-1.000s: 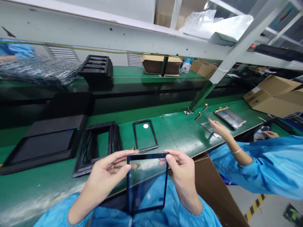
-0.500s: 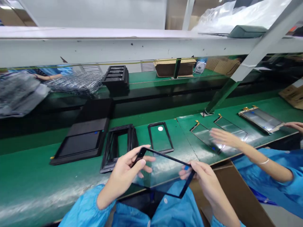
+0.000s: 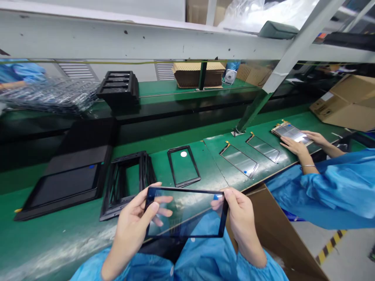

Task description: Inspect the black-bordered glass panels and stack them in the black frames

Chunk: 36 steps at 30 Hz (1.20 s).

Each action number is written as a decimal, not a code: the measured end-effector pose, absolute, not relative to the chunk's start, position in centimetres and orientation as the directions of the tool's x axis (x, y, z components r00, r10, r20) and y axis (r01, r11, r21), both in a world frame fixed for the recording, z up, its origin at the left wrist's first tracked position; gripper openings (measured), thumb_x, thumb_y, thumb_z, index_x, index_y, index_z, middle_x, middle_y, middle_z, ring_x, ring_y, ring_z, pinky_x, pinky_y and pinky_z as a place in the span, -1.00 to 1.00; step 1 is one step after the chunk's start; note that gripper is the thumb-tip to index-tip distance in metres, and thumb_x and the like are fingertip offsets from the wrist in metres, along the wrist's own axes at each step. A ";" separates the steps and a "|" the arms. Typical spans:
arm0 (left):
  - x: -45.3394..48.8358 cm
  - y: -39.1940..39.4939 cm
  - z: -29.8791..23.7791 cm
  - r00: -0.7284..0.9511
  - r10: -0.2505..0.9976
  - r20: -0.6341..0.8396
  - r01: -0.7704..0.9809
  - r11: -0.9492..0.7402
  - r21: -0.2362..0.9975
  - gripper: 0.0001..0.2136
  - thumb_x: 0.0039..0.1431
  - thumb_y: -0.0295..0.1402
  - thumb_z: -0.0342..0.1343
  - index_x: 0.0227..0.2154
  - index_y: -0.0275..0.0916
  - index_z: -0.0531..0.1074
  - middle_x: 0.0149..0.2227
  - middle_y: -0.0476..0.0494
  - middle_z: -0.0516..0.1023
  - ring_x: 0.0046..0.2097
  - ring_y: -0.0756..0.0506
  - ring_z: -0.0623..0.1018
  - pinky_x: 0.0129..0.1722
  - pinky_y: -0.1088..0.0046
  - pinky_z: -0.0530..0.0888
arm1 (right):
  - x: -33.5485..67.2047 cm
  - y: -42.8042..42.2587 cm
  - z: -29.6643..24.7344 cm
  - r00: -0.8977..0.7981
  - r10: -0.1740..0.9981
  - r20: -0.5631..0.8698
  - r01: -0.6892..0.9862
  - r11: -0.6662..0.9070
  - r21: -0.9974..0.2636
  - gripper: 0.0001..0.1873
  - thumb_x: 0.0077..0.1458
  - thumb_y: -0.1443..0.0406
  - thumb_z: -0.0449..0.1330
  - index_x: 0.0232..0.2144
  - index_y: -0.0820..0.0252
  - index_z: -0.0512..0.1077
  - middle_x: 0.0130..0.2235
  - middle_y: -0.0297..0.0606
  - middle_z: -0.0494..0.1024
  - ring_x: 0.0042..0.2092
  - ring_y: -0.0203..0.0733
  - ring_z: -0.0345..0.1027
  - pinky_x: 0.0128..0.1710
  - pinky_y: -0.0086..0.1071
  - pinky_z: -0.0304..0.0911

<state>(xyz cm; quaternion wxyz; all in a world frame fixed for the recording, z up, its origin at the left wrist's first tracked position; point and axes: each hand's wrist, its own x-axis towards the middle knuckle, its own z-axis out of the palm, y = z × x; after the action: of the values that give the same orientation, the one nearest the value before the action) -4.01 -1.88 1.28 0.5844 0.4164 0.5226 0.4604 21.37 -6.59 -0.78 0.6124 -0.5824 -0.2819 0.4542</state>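
My left hand [image 3: 131,222] and my right hand [image 3: 240,222] hold a black-framed glass panel [image 3: 186,212] level above the bench edge, gripping its short sides. The fingers of both hands show through the glass. Just beyond my left hand lies a stack of black frames [image 3: 127,183]. A single black frame [image 3: 183,166] with a white dot inside it lies further forward. To the left sits a black tray [image 3: 66,185] holding a dark panel.
A co-worker's hands [image 3: 293,146] rest on a gold-edged panel [image 3: 290,132] to the right. Two clear panels [image 3: 238,160] [image 3: 263,147] lie on the green bench [image 3: 58,230]. A cardboard box [image 3: 275,230] stands below the bench edge, and a steel post [image 3: 252,111] rises behind.
The panel has swung from upright through a tilt to lying sideways between my hands. The co-worker's hands have moved right, from the clear panels onto the gold-edged panel.
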 end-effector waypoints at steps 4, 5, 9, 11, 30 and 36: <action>-4.2 -2.0 0.8 0.069 0.968 -0.243 -0.082 0.248 0.965 -0.37 0.16 -0.05 0.43 0.20 -0.26 0.44 -0.18 -0.29 0.79 -0.39 -0.21 0.75 -0.56 0.44 0.60 | 21.2 -6.9 -1.3 0.453 0.879 -0.151 -0.183 -0.074 -0.980 -0.51 0.21 -0.12 0.36 -0.50 0.13 0.60 -0.54 -0.22 0.67 -0.53 -0.07 0.59 -0.46 -0.32 0.51; -4.2 -2.0 0.6 0.081 0.965 -0.248 -0.076 0.254 0.964 -0.36 0.16 -0.04 0.43 0.20 -0.26 0.43 -0.18 -0.29 0.79 -0.39 -0.22 0.75 -0.56 0.42 0.61 | 21.2 -6.9 -1.5 0.465 0.873 -0.145 -0.174 -0.070 -0.982 -0.50 0.22 -0.11 0.36 -0.52 0.13 0.59 -0.55 -0.21 0.67 -0.55 -0.08 0.57 -0.47 -0.32 0.50; -4.0 -2.4 0.2 0.059 0.965 -0.256 -0.102 0.261 0.960 -0.42 0.23 -0.09 0.39 0.20 -0.25 0.43 -0.20 -0.24 0.78 -0.41 -0.18 0.73 -0.55 0.44 0.60 | 21.4 -7.0 -1.7 0.447 0.880 -0.162 -0.227 -0.063 -0.972 -0.56 0.24 -0.10 0.33 -0.33 0.13 0.67 -0.50 -0.21 0.71 -0.51 -0.03 0.61 -0.44 -0.27 0.54; -4.0 -2.4 0.2 0.050 0.969 -0.244 -0.094 0.247 0.964 -0.46 0.29 -0.11 0.33 0.23 -0.23 0.42 -0.13 -0.26 0.77 -0.37 -0.18 0.74 -0.52 0.44 0.60 | 21.5 -7.2 -1.5 0.421 0.890 -0.173 -0.242 -0.074 -0.967 -0.57 0.21 -0.07 0.37 -0.11 0.13 0.67 -0.42 -0.20 0.75 -0.43 0.01 0.68 -0.38 -0.26 0.58; -3.8 2.3 4.2 0.669 0.697 0.256 0.438 -0.649 0.621 -0.76 0.43 -0.34 0.14 -0.05 -0.04 0.72 -0.12 -0.09 0.79 -0.10 -0.21 0.73 0.28 0.05 0.45 | 20.8 -8.2 -1.5 0.477 0.861 -0.177 -0.172 -0.106 -0.979 -0.66 0.16 0.09 0.46 -0.13 0.19 0.65 -0.40 -0.17 0.77 -0.49 -0.02 0.67 -0.50 -0.33 0.57; -2.5 1.8 3.8 0.713 0.677 0.183 0.492 -0.668 0.558 -0.68 0.46 -0.27 0.10 0.13 -0.05 0.65 -0.07 -0.16 0.79 -0.11 -0.28 0.76 -0.15 0.28 0.64 | 20.0 -7.6 -0.9 0.429 0.885 -0.178 -0.163 -0.118 -0.979 -0.63 0.15 0.04 0.46 -0.16 0.18 0.65 -0.42 -0.17 0.76 -0.52 -0.04 0.66 -0.52 -0.35 0.56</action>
<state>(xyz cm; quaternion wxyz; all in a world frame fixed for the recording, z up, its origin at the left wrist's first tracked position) -2.47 1.75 3.79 0.2422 0.8932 0.3273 0.1909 20.02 -7.64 -0.87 0.5926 -0.6028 -0.2995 0.4424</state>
